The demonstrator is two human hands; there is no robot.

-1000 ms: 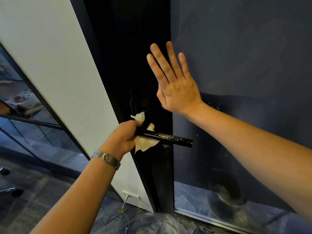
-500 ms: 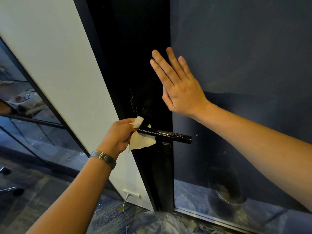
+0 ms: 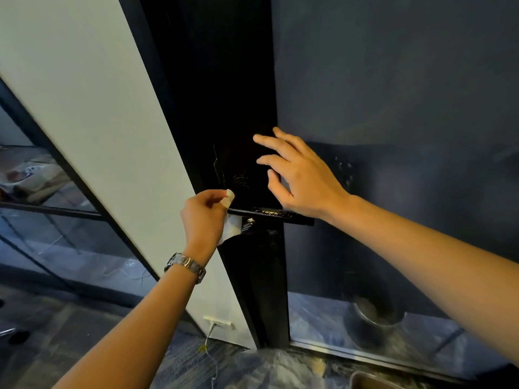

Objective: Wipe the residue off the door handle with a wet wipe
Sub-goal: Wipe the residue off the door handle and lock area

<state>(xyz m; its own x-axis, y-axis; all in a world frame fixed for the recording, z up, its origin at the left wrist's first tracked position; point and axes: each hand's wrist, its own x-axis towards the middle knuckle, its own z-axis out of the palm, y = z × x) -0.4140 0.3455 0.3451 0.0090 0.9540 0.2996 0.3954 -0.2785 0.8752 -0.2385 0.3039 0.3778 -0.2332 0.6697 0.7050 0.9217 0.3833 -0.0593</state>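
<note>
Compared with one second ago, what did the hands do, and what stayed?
The right hand came down the door from flat and high to above the handle, fingers now loosely bent. The left hand, which wrapped the wipe round the handle's inner end, slid off it leftward and pinches the wipe beside that end. The handle stayed level.

The right hand (image 3: 306, 178) dropped from high on the door towards the centre of the frame, and its flat fingers loosened just above the handle (image 3: 269, 213). The left hand (image 3: 202, 220) turned upright and pinched the wipe (image 3: 231, 227) at the handle's left end.
</note>
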